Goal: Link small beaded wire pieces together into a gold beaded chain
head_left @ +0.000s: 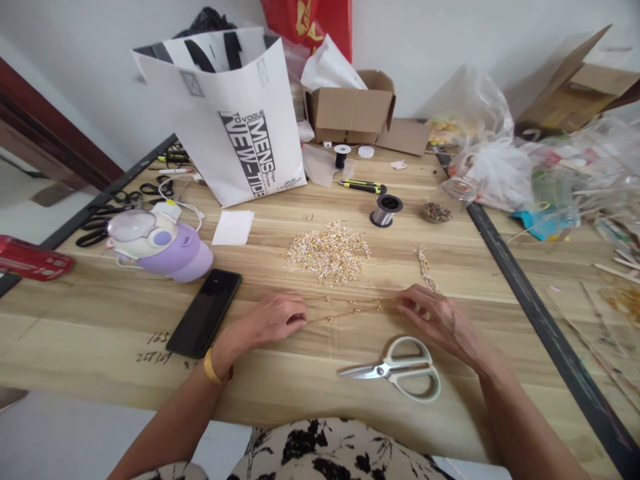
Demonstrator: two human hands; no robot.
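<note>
A thin gold beaded chain (pixel 345 315) stretches between my two hands, low over the wooden table. My left hand (pixel 275 319) has its fingers curled closed on the chain's left part. On the right, my right hand (pixel 434 313) pinches the other side of it between thumb and fingers. Beyond the chain lies a heap of small gold and clear beads (pixel 327 252). Scissors with pale handles (pixel 410 370) rest nearer to me, below my right hand. A bundle of finished-looking beaded strands (pixel 425 267) lies just past my right hand.
A black phone (pixel 205 313) and purple cup (pixel 175 243) are left of my left hand. Farther back stand a wire spool (pixel 385 211), a yellow-black cutter (pixel 363 186), a white bag (pixel 240 127) and a cardboard box (pixel 350 110). Plastic bags (pixel 495 173) crowd the right side.
</note>
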